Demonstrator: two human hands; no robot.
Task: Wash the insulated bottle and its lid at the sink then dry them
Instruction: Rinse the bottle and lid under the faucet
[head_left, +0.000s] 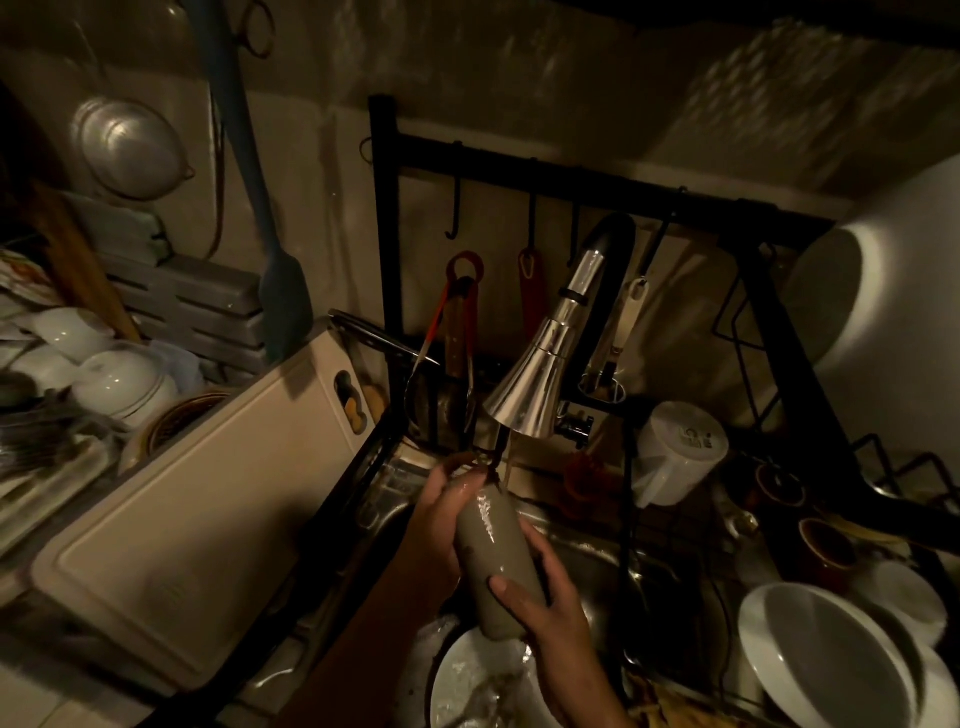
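Above a white plate (467, 680) in the sink (592, 566), the right hand (550, 613) grips the lower end of the insulated bottle (491, 545), fingers wrapped round it. The left hand (436, 519) clasps the upper body. The bottle is tilted, its mouth directly beneath the chrome faucet head (530, 395).

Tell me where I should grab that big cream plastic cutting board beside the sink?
Best by the cut-out handle hole at the far end of the cream plastic cutting board, next to the black metal rack. Hook your fingers through it from above, I think: the board is wide, flat and smooth, so the hole is the only part shaped for fingers.
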